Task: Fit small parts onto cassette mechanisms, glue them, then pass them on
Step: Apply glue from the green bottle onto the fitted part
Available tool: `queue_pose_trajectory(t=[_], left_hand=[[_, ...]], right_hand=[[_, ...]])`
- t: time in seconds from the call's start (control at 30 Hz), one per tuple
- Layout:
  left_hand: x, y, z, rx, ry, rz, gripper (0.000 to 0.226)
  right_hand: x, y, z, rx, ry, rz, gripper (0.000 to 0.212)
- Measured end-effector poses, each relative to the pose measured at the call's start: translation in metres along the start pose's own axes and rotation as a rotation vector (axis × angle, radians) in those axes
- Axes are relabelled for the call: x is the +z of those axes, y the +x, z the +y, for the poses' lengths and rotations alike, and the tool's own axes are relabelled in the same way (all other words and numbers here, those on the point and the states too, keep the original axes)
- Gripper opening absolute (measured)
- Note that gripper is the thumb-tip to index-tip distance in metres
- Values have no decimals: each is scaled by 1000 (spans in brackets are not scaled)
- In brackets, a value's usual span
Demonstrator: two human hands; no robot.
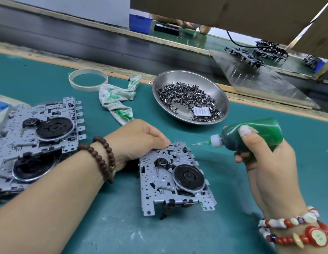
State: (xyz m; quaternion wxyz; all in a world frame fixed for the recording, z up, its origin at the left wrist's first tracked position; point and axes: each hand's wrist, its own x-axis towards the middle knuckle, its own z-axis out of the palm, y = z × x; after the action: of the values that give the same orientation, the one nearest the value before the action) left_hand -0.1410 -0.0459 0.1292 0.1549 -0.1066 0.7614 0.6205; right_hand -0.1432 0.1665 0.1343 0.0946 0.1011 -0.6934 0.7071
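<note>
The left hand [139, 138] presses curled fingers on the far edge of the cassette mechanism [175, 177] lying on the green tabletop [232, 180]. The right hand [265, 154] grips a green glue bottle [251, 137], whose needle tip seems just short of the mechanism's corner.

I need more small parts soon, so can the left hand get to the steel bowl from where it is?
Probably yes. The left hand rests on the cassette mechanism, and only bare green mat lies between it and the steel bowl.
</note>
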Motion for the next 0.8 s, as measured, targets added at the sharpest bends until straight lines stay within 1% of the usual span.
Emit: queue_pose_trajectory(t=[0.1,0.17,0.23,0.27,0.33,0.4,0.43,0.53,0.57,0.67,0.8], left_hand=[[4,2,-3,97,52,34,11],[7,2,-4,174,87,54,10],[8,3,-5,222,112,73,11],[8,3,-5,235,121,79,12],[9,3,-5,250,140,77,13],[9,4,-5,255,171,70,11],[10,4,-6,257,188,68,11],[9,4,-6,256,221,69,14],[9,4,-5,254,227,71,15],[9,4,-6,252,233,77,16],[9,4,-6,252,233,79,16]], right_hand=[[-1,1,-2,53,124,58,9],[2,0,-5,91,168,43,13],[5,-3,-5,128,170,-6,20],[7,-4,-5,141,164,-43,20],[12,-8,-4,149,153,-137,13],[18,-13,-1,155,148,-215,13],[21,-15,0,156,142,-244,15],[27,-20,2,164,63,-262,40],[27,-21,2,165,43,-251,42],[26,-19,4,165,35,-222,18],[26,-19,5,185,78,-229,18]])
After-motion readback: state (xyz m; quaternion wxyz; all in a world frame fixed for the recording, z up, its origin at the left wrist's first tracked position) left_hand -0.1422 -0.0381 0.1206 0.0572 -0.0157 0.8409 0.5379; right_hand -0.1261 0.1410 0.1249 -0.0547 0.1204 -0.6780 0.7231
